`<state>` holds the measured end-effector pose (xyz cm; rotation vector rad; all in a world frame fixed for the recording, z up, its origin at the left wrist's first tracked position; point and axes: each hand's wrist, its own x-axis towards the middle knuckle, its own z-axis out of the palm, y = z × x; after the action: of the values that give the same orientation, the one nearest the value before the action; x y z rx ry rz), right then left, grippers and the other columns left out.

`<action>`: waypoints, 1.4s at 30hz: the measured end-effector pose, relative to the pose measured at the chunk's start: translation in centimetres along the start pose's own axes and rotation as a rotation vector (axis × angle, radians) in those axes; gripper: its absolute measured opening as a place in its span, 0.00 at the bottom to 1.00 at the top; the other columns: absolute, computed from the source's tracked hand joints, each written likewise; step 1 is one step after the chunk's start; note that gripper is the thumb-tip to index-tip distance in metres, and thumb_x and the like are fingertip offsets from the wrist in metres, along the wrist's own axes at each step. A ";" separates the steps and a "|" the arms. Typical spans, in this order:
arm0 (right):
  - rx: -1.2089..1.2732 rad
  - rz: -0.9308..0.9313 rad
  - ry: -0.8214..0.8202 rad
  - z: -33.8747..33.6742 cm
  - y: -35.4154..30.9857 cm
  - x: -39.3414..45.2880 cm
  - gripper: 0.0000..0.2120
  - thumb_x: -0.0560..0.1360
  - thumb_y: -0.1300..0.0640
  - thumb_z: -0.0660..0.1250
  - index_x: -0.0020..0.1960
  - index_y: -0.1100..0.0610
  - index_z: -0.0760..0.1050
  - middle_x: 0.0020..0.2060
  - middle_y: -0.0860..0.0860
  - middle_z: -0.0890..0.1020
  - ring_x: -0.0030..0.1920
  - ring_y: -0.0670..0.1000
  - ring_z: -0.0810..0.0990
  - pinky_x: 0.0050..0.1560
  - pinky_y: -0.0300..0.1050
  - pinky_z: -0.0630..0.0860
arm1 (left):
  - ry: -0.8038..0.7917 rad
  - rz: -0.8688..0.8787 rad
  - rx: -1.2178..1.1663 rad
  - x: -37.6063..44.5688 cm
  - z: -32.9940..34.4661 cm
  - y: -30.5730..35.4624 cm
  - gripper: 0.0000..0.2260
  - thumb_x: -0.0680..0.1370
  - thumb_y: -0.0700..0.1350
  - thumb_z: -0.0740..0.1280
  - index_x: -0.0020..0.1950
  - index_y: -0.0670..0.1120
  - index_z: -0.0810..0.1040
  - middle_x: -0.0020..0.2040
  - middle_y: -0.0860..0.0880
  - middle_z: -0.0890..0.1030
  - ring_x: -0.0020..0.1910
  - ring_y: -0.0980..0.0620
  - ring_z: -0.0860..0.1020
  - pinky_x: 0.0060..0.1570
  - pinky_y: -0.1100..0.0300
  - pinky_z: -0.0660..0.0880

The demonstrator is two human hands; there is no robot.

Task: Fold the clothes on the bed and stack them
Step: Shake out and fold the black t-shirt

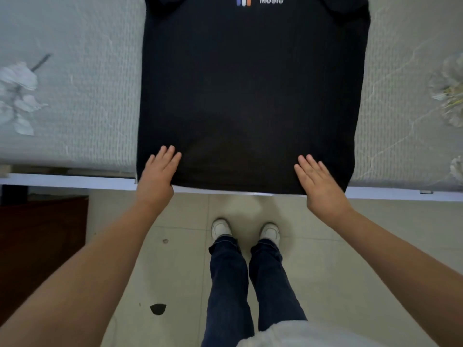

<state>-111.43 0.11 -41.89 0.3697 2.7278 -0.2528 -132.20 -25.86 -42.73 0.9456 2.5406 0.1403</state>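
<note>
two forearms reach out from the wearer | left hand point(157, 172) and right hand point(319, 181), grip wide with fingers straight, press flat on the hem corners | likely smoothing it taut before folding | one black T-shirt point(250, 96) spreads beyond both palms on the bed point(75, 96) | no stack in view

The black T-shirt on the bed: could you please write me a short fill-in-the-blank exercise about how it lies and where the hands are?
1. The black T-shirt lies spread flat on the ____.
2. Both the left hand and the right hand rest with straight fingers near the shirt's ____ edge.
3. The white word printed on the shirt reads ____.
4. The person's shoes are ____ in colour.

Missing words: bed; bottom; MUSIC; white
</note>
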 end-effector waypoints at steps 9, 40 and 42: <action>-0.070 0.111 -0.355 -2.3 -3.9 -5.5 0.30 0.76 0.69 0.50 0.75 0.60 0.42 0.75 0.55 0.44 0.75 0.52 0.43 0.72 0.44 0.37 | -0.376 0.088 0.272 -5.8 -2.6 -0.7 0.33 0.75 0.31 0.55 0.75 0.45 0.44 0.76 0.46 0.47 0.75 0.49 0.45 0.72 0.56 0.43; -0.389 0.503 -0.203 -27.3 13.8 27.6 0.12 0.76 0.61 0.57 0.53 0.51 0.76 0.53 0.49 0.79 0.62 0.52 0.70 0.70 0.54 0.53 | 0.216 -0.214 0.023 30.8 -23.4 0.6 0.06 0.70 0.30 0.57 0.41 0.35 0.73 0.42 0.37 0.75 0.42 0.40 0.72 0.35 0.54 0.60; -0.399 0.452 -0.236 -27.0 14.9 30.8 0.12 0.76 0.62 0.56 0.52 0.52 0.76 0.53 0.48 0.78 0.62 0.52 0.70 0.71 0.54 0.52 | 0.225 -0.231 0.030 33.8 -23.4 -0.3 0.06 0.70 0.30 0.58 0.41 0.34 0.74 0.42 0.36 0.76 0.43 0.38 0.73 0.35 0.54 0.60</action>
<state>-143.92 27.15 -31.01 0.7626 2.3098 0.3427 -165.22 -3.07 -33.57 0.6718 2.8445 0.1468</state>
